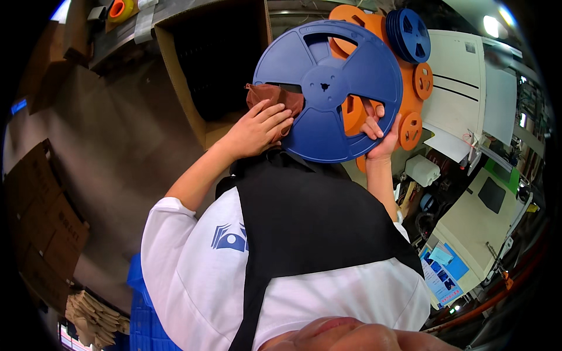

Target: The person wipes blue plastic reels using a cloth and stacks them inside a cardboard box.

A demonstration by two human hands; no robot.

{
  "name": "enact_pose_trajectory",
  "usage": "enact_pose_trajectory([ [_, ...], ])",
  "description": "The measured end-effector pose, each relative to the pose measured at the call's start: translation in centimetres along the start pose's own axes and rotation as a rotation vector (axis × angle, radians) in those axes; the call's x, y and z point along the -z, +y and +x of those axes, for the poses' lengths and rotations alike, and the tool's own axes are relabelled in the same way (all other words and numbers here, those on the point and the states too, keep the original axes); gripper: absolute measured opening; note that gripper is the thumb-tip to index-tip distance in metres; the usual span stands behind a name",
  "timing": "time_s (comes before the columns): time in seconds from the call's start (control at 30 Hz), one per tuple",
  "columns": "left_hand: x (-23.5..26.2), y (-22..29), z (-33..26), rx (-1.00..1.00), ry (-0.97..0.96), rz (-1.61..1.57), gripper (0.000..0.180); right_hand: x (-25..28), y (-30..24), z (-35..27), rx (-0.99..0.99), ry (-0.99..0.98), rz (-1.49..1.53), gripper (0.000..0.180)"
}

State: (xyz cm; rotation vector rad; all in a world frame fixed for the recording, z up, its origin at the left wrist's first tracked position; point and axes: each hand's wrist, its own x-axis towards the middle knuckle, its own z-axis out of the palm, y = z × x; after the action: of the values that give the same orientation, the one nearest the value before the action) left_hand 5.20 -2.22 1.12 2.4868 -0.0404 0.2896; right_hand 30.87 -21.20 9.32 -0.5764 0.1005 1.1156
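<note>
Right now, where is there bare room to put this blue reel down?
Bare floor lies to the left, between the open cardboard box and the flattened cartons. The right side is crowded: orange reels, a blue reel stack and papers. Both the left hand and right hand hold the blue reel.

Matt blue plastic reel (328, 93), brown cloth (266, 95).

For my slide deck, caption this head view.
Right hand holds a blue reel while left hand presses a brown cloth.
</note>
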Motion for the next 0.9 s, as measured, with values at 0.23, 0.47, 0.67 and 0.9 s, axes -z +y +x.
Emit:
enact_pose_trajectory([
  [0.23,0.8,0.4,-0.6,-0.015,0.174,0.256,0.040,-1.0,0.2,1.0,-0.045,0.015,0.074,0.054],
  [0.47,0.1,0.0,-1.9,0.222,0.392,-0.102,0.033,-3.6,-0.2,2.8,0.021,0.200,-0.464,0.077],
  [0.67,-1.2,-1.8,-6.1,0.775,0.746,-1.611,0.034,-0.6,-1.9,2.0,0.151,0.341,-0.646,0.071],
  [0.9,0.3,-0.6,-8.3,0.828,0.902,-1.897,0.038,1.4,-1.3,1.4,0.070,0.288,-0.441,0.070],
])
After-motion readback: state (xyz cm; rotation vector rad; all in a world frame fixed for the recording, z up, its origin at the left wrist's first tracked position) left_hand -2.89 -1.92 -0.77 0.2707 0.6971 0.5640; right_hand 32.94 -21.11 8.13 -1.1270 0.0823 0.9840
